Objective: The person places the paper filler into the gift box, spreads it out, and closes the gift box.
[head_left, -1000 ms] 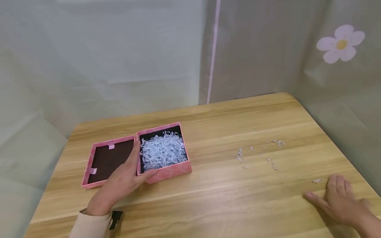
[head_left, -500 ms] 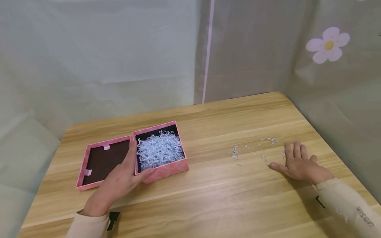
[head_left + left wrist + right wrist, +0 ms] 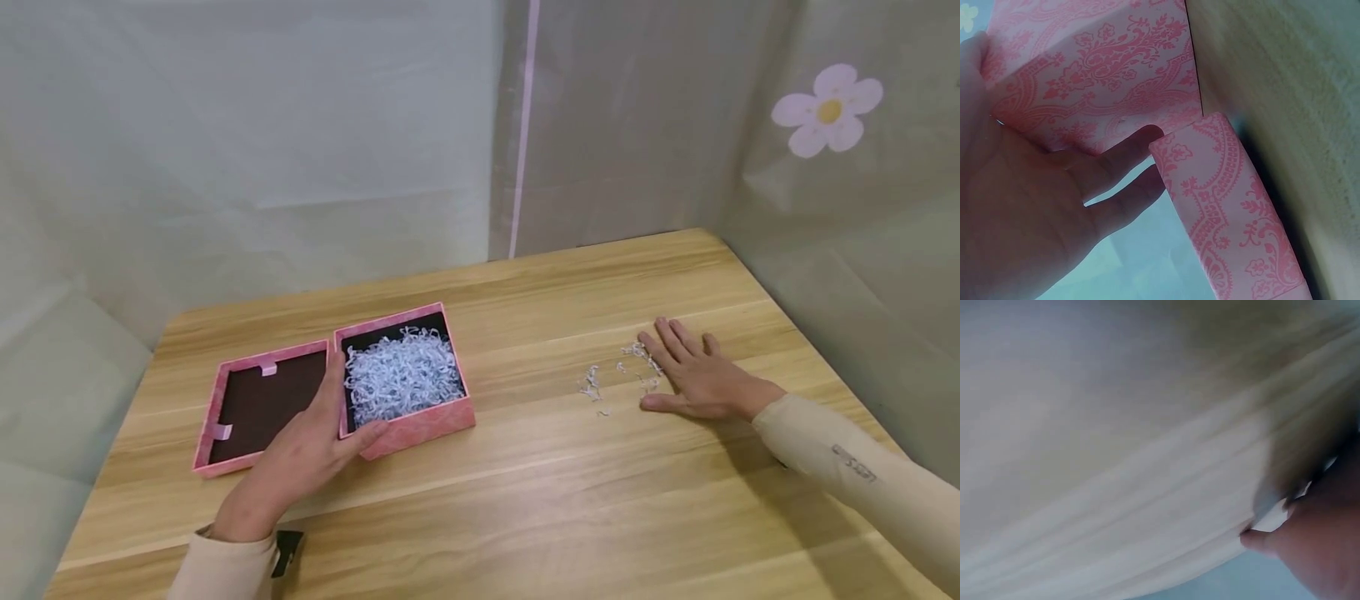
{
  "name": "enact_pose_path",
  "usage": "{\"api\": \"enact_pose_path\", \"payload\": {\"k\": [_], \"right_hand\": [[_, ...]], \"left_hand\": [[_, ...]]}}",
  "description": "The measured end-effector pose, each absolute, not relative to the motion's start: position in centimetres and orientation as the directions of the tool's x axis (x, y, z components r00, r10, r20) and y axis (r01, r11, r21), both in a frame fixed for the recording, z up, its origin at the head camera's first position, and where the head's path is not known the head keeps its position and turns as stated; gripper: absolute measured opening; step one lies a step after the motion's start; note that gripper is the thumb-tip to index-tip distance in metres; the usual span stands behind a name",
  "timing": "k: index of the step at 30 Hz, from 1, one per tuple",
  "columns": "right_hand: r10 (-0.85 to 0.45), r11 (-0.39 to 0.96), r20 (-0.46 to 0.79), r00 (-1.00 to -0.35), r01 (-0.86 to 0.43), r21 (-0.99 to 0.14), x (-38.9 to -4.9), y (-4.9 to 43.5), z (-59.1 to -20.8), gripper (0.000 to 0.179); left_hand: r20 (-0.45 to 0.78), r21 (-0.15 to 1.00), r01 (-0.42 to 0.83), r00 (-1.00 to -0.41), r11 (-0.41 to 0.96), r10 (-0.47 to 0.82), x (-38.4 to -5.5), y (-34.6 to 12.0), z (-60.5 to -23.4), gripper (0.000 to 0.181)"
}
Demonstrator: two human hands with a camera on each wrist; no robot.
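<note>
A pink patterned box [image 3: 420, 429] stands on the table, filled with pale blue paper shreds [image 3: 405, 375]. My left hand [image 3: 303, 454] holds its near left corner, thumb along the front wall and fingers against the left side. In the left wrist view, two of that hand's fingers [image 3: 1125, 162] reach between the box [image 3: 1104, 69] and the lid [image 3: 1229, 212]. My right hand [image 3: 701, 379] lies with spread fingers on the tabletop, touching a small cluster of loose shreds [image 3: 637, 350]. The right wrist view is blurred and shows little of that hand [image 3: 1322, 544].
The box's lid [image 3: 266, 404] lies inside up, left of the box, its dark lining and two light ribbon tabs showing. More stray shreds [image 3: 591, 383] lie between the right hand and the box. Cloth curtains [image 3: 337, 150] enclose the wooden table [image 3: 540, 500].
My right hand has moved from the near right edge inward and to the left, pushing loose shreds together ahead of its fingers. The left hand and the box stay put.
</note>
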State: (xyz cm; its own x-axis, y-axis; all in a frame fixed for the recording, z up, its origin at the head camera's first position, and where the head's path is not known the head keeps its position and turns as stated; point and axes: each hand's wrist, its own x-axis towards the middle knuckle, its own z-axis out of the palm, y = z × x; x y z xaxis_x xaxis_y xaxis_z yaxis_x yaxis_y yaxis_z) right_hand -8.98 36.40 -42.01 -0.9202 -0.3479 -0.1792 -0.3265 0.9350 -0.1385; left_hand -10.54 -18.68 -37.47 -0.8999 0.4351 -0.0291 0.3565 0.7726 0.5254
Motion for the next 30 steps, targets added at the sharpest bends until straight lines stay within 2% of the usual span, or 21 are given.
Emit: {"api": "enact_pose_path", "payload": {"k": [7, 13, 21, 26, 30], "right_hand": [[-0.443, 0.896, -0.167, -0.881, -0.433, -0.094, -10.0, 32.5, -42.2, 0.108], [-0.445, 0.896, -0.187, -0.876, -0.436, -0.09, -10.1, 29.4, -42.3, 0.113], [-0.349, 0.935, -0.173, -0.921, -0.33, -0.128, -10.2, 26.2, -42.9, 0.112], [-0.283, 0.953, -0.19, -0.94, -0.253, -0.167, -12.2, 24.5, -42.6, 0.107], [-0.235, 0.967, -0.219, -0.947, -0.204, -0.155, -14.2, 24.4, -42.3, 0.103]], "left_hand": [[-0.012, 0.531, 0.365, -0.899, 0.765, 0.438, -10.4, -18.6, -37.5, 0.109], [-0.02, 0.527, 0.355, -0.903, 0.772, 0.429, -10.5, -18.6, -37.4, 0.111], [-0.032, 0.52, 0.352, -0.903, 0.779, 0.429, -10.6, -18.8, -37.1, 0.111], [-0.032, 0.515, 0.351, -0.904, 0.782, 0.427, -10.7, -18.9, -37.1, 0.112], [-0.049, 0.531, 0.347, -0.898, 0.773, 0.437, -10.8, -18.6, -37.3, 0.112]]}}
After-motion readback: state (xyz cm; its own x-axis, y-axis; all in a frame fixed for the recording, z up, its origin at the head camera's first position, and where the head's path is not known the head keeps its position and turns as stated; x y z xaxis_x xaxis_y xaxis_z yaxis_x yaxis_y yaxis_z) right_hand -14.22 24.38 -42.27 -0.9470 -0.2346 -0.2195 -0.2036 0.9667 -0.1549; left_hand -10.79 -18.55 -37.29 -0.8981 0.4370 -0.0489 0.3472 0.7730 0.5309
